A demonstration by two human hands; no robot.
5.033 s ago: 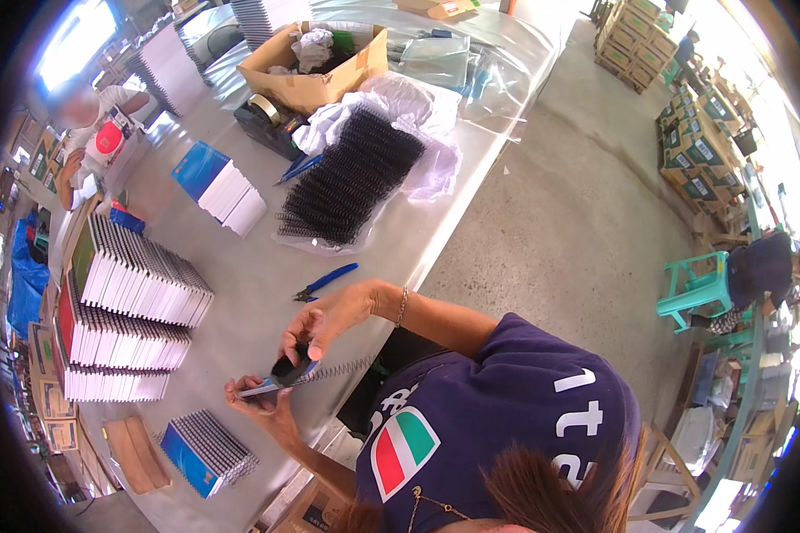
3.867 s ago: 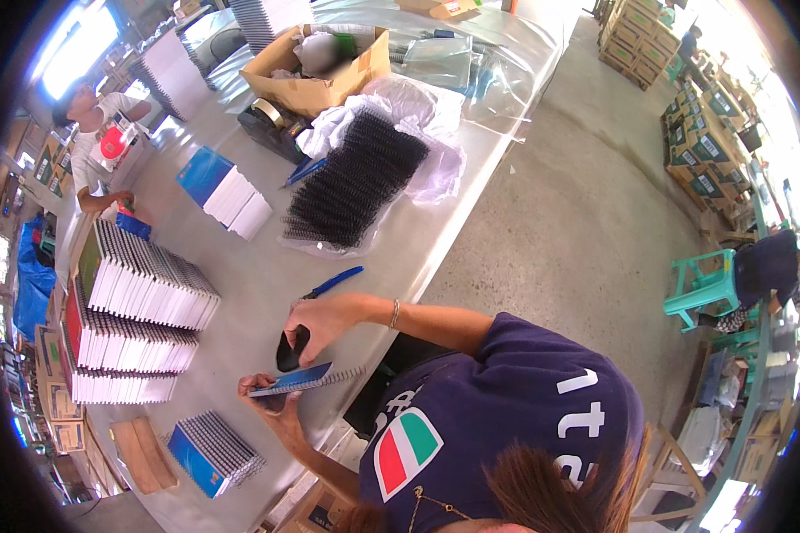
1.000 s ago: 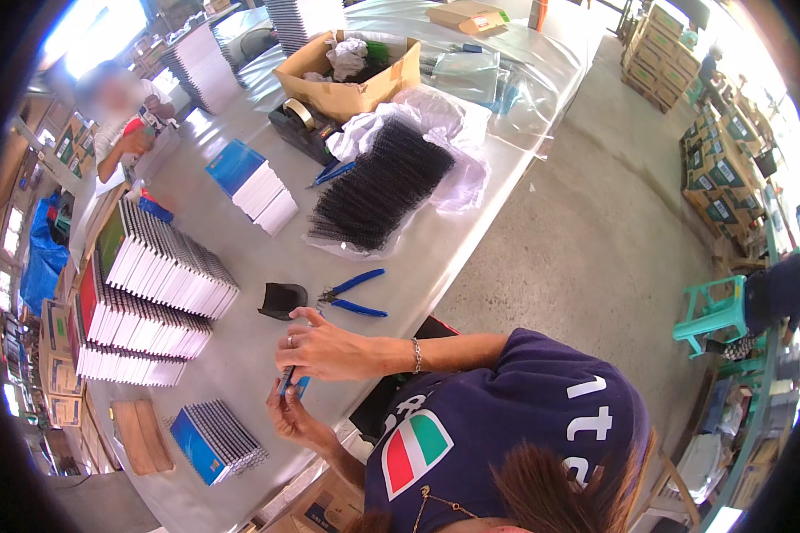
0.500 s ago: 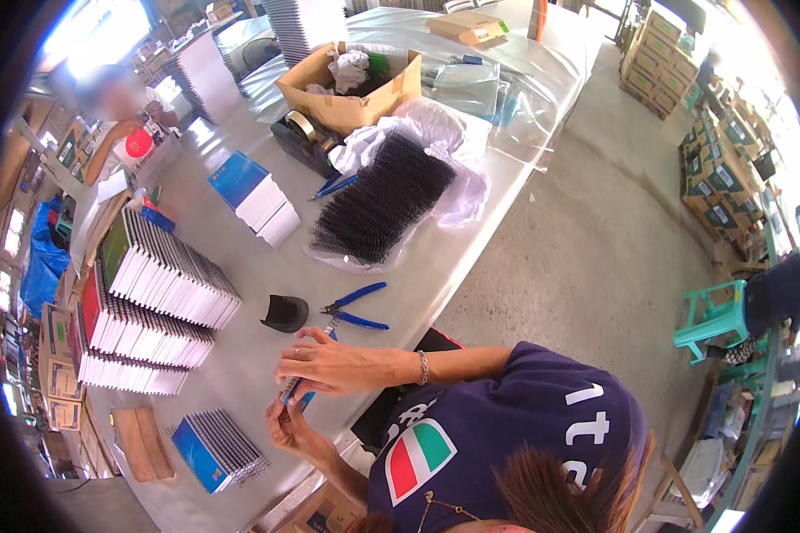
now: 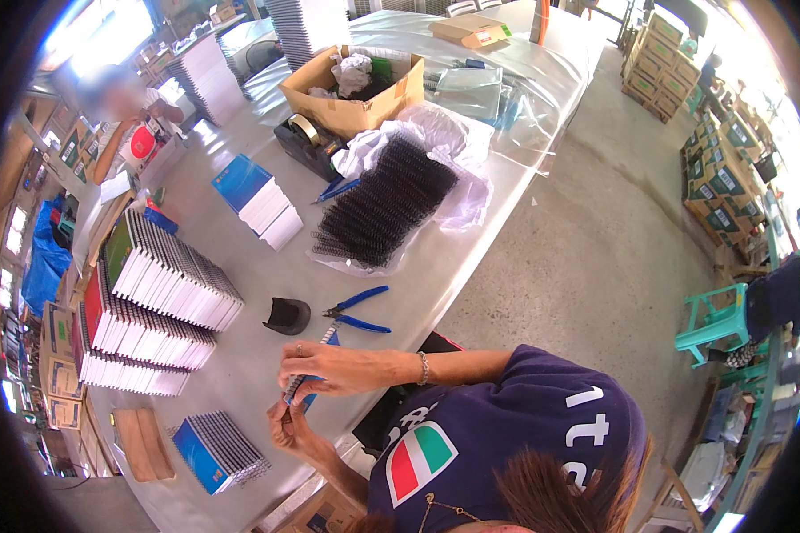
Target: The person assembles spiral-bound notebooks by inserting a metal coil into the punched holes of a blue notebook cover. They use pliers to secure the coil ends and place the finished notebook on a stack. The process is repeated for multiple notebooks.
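A blue-covered spiral notebook [image 5: 333, 338] lies at the table's near edge, mostly hidden under my hands, with its coil along the left side. My right hand [image 5: 322, 366], a bracelet at its wrist, is closed over the notebook's coil edge. Below it, my left hand [image 5: 288, 424] pinches at the lower end of the coil; its fingertips are partly hidden. Just beyond my hands lie blue-handled cutting pliers [image 5: 362, 313] with spread handles, and a black curved holder [image 5: 286, 315] sits to their left.
Bound notebooks [image 5: 164, 306] stand in rows at left, with a small blue stack [image 5: 218, 451] nearer. Unbound blue booklets [image 5: 258, 202], black coils [image 5: 385, 204], a tape dispenser [image 5: 307, 142] and a cardboard box [image 5: 356, 93] lie farther off. Another person [image 5: 133, 124] sits far left.
My right hand has shifted slightly down along the notebook, with its fingers drawn closer together, baring more of the coil's upper end. My left hand stays at the lower end.
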